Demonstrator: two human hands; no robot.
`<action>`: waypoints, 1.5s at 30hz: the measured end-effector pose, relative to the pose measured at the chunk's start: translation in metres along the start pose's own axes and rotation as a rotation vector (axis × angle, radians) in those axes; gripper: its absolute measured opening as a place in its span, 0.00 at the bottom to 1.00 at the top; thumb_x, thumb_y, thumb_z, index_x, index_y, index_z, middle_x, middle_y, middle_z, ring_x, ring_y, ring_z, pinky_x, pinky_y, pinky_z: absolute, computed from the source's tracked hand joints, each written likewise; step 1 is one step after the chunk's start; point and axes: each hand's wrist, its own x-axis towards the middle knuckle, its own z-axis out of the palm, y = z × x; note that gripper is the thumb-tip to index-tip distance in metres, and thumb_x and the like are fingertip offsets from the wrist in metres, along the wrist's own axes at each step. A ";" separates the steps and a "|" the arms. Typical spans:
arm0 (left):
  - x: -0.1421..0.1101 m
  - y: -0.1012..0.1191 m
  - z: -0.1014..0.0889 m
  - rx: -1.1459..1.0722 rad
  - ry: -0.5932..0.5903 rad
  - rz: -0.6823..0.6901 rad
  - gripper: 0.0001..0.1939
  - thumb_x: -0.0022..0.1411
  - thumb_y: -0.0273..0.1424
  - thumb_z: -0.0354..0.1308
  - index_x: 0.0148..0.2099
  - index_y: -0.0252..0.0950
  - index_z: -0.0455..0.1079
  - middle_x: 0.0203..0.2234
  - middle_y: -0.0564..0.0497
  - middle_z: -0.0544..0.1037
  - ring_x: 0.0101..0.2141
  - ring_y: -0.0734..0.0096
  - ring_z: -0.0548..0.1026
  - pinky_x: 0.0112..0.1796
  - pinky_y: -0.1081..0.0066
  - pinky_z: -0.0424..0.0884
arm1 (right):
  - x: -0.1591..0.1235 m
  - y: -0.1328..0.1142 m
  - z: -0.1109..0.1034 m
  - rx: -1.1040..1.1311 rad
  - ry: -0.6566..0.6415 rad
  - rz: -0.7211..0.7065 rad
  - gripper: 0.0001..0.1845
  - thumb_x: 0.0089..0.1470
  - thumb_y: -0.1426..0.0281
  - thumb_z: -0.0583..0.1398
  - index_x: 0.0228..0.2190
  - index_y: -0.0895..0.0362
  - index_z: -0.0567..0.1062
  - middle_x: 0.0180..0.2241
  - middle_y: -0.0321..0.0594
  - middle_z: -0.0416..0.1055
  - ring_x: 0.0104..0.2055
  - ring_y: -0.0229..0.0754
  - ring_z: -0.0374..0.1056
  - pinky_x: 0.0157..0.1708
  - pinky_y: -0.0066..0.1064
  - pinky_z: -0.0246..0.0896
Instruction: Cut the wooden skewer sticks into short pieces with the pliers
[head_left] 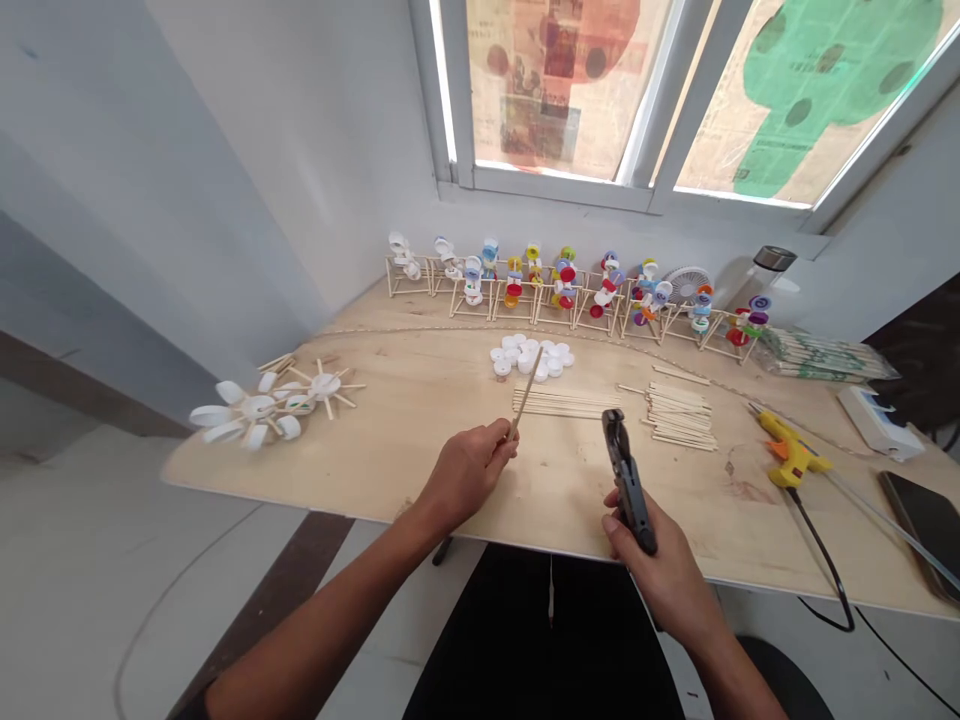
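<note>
My left hand (pixel 472 470) is closed in a pinch on a thin wooden stick (pixel 526 392), which points up and away over the plywood table (pixel 420 480). My right hand (pixel 660 560) is wrapped round the dark handles of a pair of cutting pliers (pixel 624 470), jaws pointing away from me near the table's front edge. Just beyond the hands lie a row of long sticks (pixel 562 403) and a pile of shorter sticks (pixel 681 415). A cluster of white bottle caps (pixel 531 358) sits behind them.
A yellow glue gun (pixel 787 455) with its black cable lies at right, beside a phone (pixel 926 525) and a white box (pixel 877 422). White cap-and-stick wheels (pixel 274 408) rest at left. Several coloured cap models on stick frames (pixel 562 285) line the wall, with a small fan (pixel 686 285).
</note>
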 end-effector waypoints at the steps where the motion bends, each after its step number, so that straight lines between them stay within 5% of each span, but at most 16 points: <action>1: 0.000 0.004 -0.006 0.011 -0.024 0.013 0.06 0.59 0.29 0.46 0.30 0.36 0.60 0.26 0.53 0.74 0.26 0.74 0.71 0.27 0.76 0.62 | 0.000 -0.003 0.000 -0.048 -0.011 -0.007 0.12 0.51 0.62 0.53 0.35 0.55 0.67 0.23 0.33 0.66 0.24 0.38 0.64 0.26 0.28 0.57; 14: 0.004 0.054 -0.051 0.401 -0.265 0.212 0.12 0.63 0.31 0.40 0.30 0.36 0.60 0.20 0.52 0.69 0.22 0.72 0.67 0.24 0.75 0.56 | -0.008 -0.020 0.009 -0.179 0.021 -0.089 0.11 0.50 0.65 0.53 0.38 0.53 0.65 0.28 0.34 0.69 0.30 0.40 0.66 0.30 0.28 0.58; 23: 0.013 0.074 -0.055 0.636 -0.342 0.361 0.08 0.57 0.25 0.44 0.33 0.36 0.64 0.18 0.50 0.70 0.19 0.68 0.67 0.19 0.74 0.50 | -0.010 -0.025 0.014 -0.080 -0.014 -0.101 0.12 0.51 0.66 0.54 0.40 0.55 0.65 0.29 0.33 0.69 0.31 0.39 0.66 0.31 0.28 0.57; 34: 0.027 0.084 -0.056 0.682 -0.457 0.365 0.07 0.52 0.21 0.47 0.30 0.34 0.66 0.17 0.49 0.71 0.21 0.68 0.70 0.19 0.74 0.56 | -0.004 -0.022 0.017 0.002 0.014 -0.113 0.13 0.52 0.64 0.54 0.38 0.57 0.67 0.28 0.36 0.70 0.32 0.40 0.66 0.30 0.28 0.58; 45: 0.028 0.085 -0.052 0.729 -0.437 0.364 0.10 0.46 0.17 0.49 0.30 0.33 0.65 0.18 0.48 0.71 0.23 0.66 0.72 0.22 0.74 0.62 | -0.004 -0.023 0.019 -0.021 0.033 -0.101 0.12 0.52 0.64 0.53 0.37 0.57 0.67 0.29 0.36 0.70 0.31 0.40 0.66 0.29 0.28 0.57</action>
